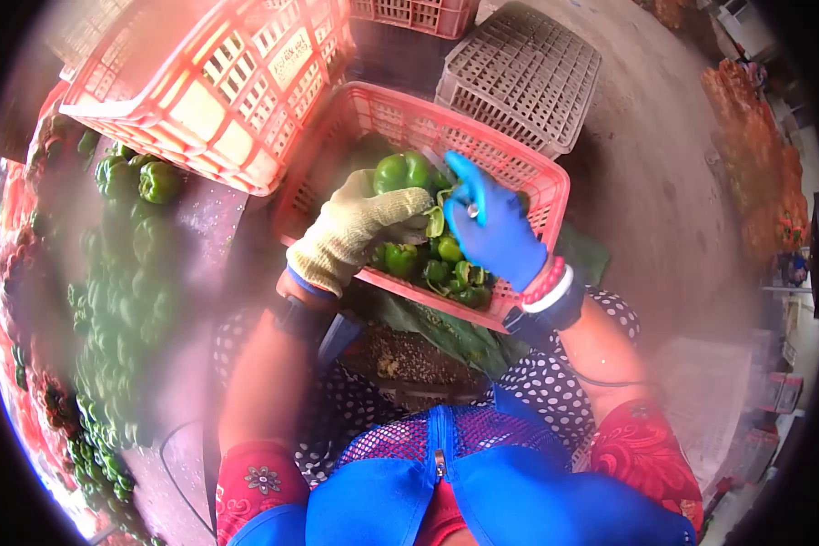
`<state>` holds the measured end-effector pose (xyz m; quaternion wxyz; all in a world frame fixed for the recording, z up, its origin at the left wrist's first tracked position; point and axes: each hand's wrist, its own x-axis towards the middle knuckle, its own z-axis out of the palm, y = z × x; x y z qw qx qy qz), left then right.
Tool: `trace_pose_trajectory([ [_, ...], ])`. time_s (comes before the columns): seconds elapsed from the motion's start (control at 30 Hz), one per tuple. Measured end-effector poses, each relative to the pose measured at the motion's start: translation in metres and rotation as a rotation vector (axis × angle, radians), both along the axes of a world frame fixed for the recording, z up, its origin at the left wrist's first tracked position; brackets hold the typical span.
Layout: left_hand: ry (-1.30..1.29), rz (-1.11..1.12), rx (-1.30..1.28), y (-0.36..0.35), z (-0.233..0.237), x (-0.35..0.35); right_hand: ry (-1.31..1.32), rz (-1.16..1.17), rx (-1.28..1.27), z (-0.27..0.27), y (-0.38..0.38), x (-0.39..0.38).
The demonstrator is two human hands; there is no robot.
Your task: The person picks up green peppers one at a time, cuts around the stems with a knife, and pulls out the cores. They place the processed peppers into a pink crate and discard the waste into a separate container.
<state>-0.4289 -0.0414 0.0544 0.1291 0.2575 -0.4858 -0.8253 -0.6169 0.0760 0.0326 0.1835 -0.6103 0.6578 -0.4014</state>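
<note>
A yellow knit glove covers my left hand (337, 232), which is closed round a green bell pepper (402, 173) above a pink plastic crate (400, 100). Close to the pepper's right side is my right hand (496, 227) in a blue glove, fingers curled and index finger pointing forward. It grips a thin tool with a pale, blade-like part (435, 162); its handle is mostly hidden. A cut green piece (435, 221) hangs between the hands. Below them, several green peppers and cut pieces (441, 268) lie in the crate.
A larger pink crate (255, 91) stands tilted at the upper left. Behind the working crate sits an upturned grey crate (523, 73). A long heap of green peppers (123, 309) covers the floor at left, blurred in part. Orange-red piles (746, 146) lie far right.
</note>
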Motion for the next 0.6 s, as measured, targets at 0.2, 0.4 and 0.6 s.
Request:
trace_pose_trajectory([
  [0.2, -0.116, -0.039, -0.036, 0.012, 0.001, -0.008, 0.138, 0.063, 0.151, -0.006, 0.011, 0.001],
  [0.4, -0.074, -0.106, 0.013, 0.014, 0.011, -0.008, 0.144, 0.128, 0.14, -0.005, 0.012, -0.007],
  [0.6, -0.277, 0.012, -0.132, 0.028, 0.029, -0.016, 0.153, 0.059, 0.271, -0.02, 0.008, -0.002],
])
